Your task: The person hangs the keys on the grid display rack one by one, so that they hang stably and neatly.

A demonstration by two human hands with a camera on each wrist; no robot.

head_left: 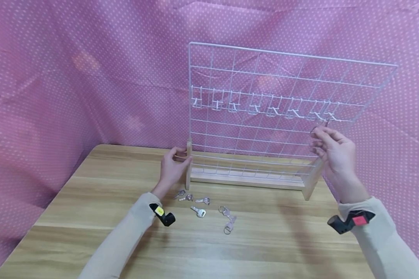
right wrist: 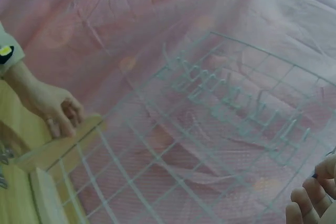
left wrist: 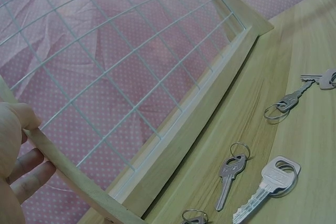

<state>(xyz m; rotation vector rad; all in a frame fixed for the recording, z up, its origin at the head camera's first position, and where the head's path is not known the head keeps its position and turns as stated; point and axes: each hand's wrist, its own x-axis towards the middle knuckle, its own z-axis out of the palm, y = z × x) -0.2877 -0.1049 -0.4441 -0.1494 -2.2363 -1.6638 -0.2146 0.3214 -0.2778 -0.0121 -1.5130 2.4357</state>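
The right grip (head_left: 336,153) has thumb and fingers pinched on what looks like a small silver metal key on a ring (head_left: 327,123), mostly hidden by the fingers. It sits at the rightmost white wire hook (head_left: 332,116); whether the ring is over the hook, I cannot tell. The step in hand appears to be hanging it there, which calls for clearing the hook's tip with the ring before letting go.

The left grip (head_left: 172,166) is closed round the pale wooden left upright (head_left: 188,172), probably steadying the white wire grid rack (head_left: 293,54).

Counted outward: one rack, eight hooks in one row, with nothing discernible hanging on the other seven. On the light wood-grain worktop (head_left: 265,244) lie six loose silver keys (head_left: 199,212): four near the left grip, two end to end farther right.
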